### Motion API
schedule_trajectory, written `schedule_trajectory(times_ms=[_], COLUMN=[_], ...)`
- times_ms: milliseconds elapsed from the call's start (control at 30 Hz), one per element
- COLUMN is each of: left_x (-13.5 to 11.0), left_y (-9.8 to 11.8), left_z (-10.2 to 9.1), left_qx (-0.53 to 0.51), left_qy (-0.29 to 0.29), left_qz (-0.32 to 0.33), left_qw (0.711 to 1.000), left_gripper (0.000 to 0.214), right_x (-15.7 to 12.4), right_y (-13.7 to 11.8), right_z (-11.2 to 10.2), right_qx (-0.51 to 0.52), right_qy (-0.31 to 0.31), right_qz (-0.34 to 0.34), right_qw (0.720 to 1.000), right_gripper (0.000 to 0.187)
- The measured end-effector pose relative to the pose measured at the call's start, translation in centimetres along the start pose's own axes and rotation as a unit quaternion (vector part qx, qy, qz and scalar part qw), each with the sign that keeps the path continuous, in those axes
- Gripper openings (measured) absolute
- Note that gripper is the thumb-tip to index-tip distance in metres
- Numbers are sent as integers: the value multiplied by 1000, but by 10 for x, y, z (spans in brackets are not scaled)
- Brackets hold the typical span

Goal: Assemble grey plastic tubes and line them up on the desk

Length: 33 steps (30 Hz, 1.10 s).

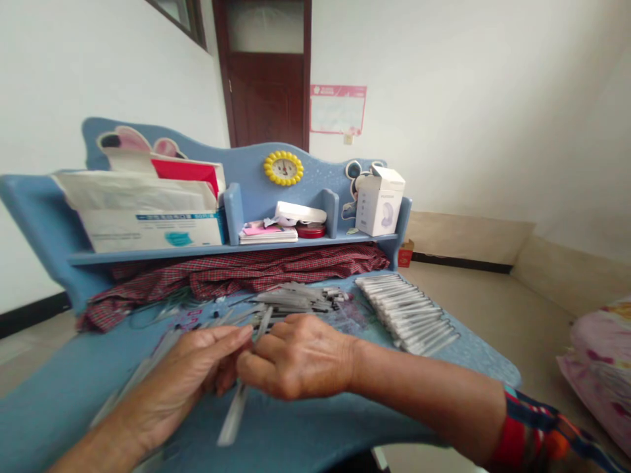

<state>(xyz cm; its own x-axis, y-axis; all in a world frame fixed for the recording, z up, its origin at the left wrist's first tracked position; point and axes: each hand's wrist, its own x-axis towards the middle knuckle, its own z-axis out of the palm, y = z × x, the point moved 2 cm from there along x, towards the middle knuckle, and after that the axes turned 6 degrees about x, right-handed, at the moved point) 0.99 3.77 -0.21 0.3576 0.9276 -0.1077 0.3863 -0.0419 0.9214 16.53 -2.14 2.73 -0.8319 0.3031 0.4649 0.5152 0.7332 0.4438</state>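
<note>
My right hand [296,358] is closed in a fist around a narrow, clear plastic sleeve [234,414], whose lower end sticks out below my fingers and whose upper end shows above them. Close beside it, my left hand [197,368] has its thumb and fingers pressed together; what they pinch is hidden. Behind my hands lies a loose pile of thin grey-white sticks [296,297], some with black ends. To the right, many slim pen-like pieces [401,312] with dark tips are stacked side by side. More clear strips [142,378] lie partly under my left forearm.
The blue desk [276,433] has a shelf along its back. On the shelf are a mask box [158,230], booklets [269,235], a red round tin [310,230] and a white carton [378,203]. A checked cloth [236,270] is bunched below the shelf.
</note>
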Motion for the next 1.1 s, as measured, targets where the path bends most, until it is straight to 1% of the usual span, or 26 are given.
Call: schedule_trajectory(times_ms=[33, 67, 133, 167, 233, 300, 333, 367, 433, 500, 600, 767, 967, 1100], left_x=[0, 0, 0, -1, -2, -2, -3, -4, -5, -5, -7, -8, -5, -4], left_y=[0, 1, 1, 1, 1, 2, 3, 4, 5, 6, 8, 10, 4, 1], left_z=[0, 0, -2, -3, -3, 0, 1, 3, 6, 7, 8, 7, 3, 1], left_qx=[0, -4, 10, 25, 49, 65, 72, 79, 96, 111, 117, 115, 107, 104], left_qy=[-16, -31, -41, -43, -52, -63, -68, -72, -70, -64, -58, -54, -61, -64], left_qz=[9, 12, 16, 19, 31, 39, 41, 43, 44, 43, 39, 41, 52, 58], left_qw=[1000, 999, 999, 999, 997, 995, 994, 993, 992, 991, 991, 991, 991, 991], left_gripper=[43, 43, 43, 43, 43, 43, 43, 43, 42, 41, 40, 39, 38, 37], right_x=[-6, -15, -36, -49, -78, -107, -120, -132, -151, -164, -173, -176, -175, -167], right_y=[5, 12, 30, 40, 62, 79, 86, 90, 96, 98, 99, 97, 95, 92], right_z=[-7, -14, -27, -33, -43, -50, -52, -54, -56, -55, -52, -47, -48, -50], right_qx=[-1, -3, -10, -15, -42, -65, -70, -73, -73, -72, -70, -60, -54, -54], right_qy=[-25, -64, -165, -217, -319, -399, -423, -435, -449, -454, -456, -457, -462, -459], right_qz=[19, 48, 134, 181, 276, 340, 359, 370, 383, 391, 401, 401, 398, 402], right_qw=[1000, 997, 977, 959, 906, 849, 829, 817, 804, 797, 792, 792, 790, 791], right_gripper=[23, 22, 19, 18, 20, 24, 26, 28, 28, 28, 30, 29, 34, 30])
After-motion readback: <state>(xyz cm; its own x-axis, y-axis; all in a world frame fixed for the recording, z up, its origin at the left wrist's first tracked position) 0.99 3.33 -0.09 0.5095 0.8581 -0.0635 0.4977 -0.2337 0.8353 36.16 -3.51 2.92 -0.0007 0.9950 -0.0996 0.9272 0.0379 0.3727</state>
